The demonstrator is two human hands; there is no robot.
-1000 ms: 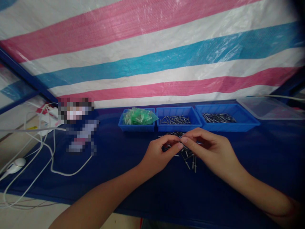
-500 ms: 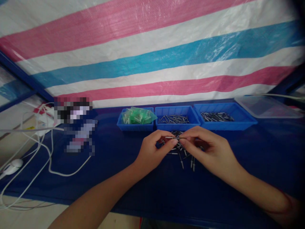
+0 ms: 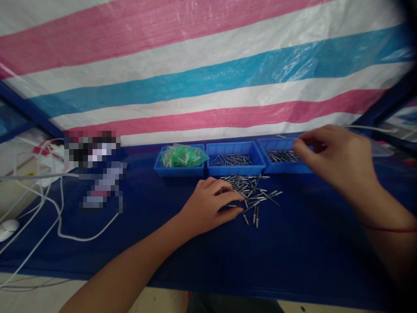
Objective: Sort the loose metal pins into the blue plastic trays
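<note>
A loose pile of small metal pins [image 3: 252,193] lies on the blue table [image 3: 156,226]. My left hand [image 3: 208,204] rests at the pile's left edge, thumb and fingers pinched among the pins. My right hand [image 3: 335,158] hovers raised over the right blue tray [image 3: 282,167], which holds more metal pins. Its fingers pinch a thin pin that sticks out to the left. The middle blue tray [image 3: 235,168] also holds pins. The left blue tray [image 3: 177,170] carries a bag of green pieces [image 3: 184,155].
A striped pink, white and blue tarp [image 3: 208,69] hangs behind the table. White cables [image 3: 61,217] loop over the table's left part, with a white mouse [image 3: 8,227] at the far left. A blurred-out patch [image 3: 94,171] sits left of the trays.
My hands met over the pile, holding a pin together. My right hand has since swung up and right to the right tray with a pin, while my left dropped onto the pile.
</note>
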